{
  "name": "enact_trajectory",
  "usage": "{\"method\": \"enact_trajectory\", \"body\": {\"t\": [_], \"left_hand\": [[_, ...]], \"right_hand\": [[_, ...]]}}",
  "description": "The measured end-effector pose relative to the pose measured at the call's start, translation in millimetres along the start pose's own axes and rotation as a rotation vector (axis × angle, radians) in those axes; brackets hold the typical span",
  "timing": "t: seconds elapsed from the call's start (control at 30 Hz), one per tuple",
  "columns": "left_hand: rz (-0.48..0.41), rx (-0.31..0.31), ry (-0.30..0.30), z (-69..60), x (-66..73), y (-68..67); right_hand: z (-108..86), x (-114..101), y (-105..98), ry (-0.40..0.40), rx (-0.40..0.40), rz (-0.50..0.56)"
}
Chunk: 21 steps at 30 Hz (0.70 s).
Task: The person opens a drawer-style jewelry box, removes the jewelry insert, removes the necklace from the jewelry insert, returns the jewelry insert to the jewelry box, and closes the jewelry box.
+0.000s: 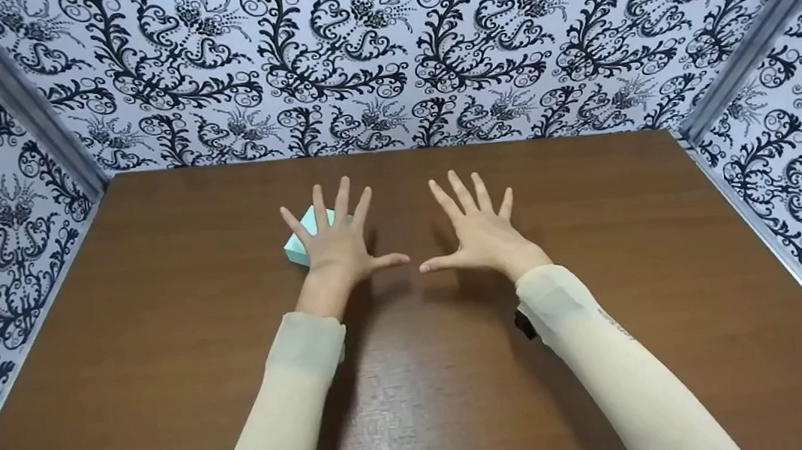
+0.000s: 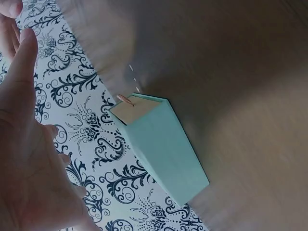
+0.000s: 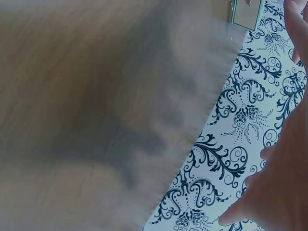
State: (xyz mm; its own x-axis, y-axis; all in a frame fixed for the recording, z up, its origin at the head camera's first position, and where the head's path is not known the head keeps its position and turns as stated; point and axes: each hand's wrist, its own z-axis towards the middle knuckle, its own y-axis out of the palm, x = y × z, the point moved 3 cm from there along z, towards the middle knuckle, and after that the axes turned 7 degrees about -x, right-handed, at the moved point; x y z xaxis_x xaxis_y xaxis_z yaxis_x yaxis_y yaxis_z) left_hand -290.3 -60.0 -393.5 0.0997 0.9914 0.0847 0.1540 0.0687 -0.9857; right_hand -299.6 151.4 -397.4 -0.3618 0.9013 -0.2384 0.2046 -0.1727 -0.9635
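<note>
Both hands are held palm down above the brown table with fingers spread wide and thumbs pointing toward each other. The left hand hovers over a mint-green box and partly hides it in the head view. In the left wrist view the box stands on the table beside that hand, showing a beige end with a small copper-coloured loop or tab. The right hand holds nothing, and its shadow falls on the table. A corner of the box shows at the top of the right wrist view.
The brown wooden table is enclosed at the back and sides by white panels with black floral scrolls. Grey metal posts stand at the corners. Pale bands wrap both wrists, and a small dark object sits at the right one.
</note>
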Motion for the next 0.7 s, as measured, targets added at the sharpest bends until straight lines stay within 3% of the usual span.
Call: {"method": "enact_trajectory", "body": {"t": [0.7], "left_hand": [[0.016, 0.024, 0.018, -3.4, -7.1, -1.5]], "right_hand": [[-1.0, 3.1, 1.7, -0.001, 0.0, 0.019]]}}
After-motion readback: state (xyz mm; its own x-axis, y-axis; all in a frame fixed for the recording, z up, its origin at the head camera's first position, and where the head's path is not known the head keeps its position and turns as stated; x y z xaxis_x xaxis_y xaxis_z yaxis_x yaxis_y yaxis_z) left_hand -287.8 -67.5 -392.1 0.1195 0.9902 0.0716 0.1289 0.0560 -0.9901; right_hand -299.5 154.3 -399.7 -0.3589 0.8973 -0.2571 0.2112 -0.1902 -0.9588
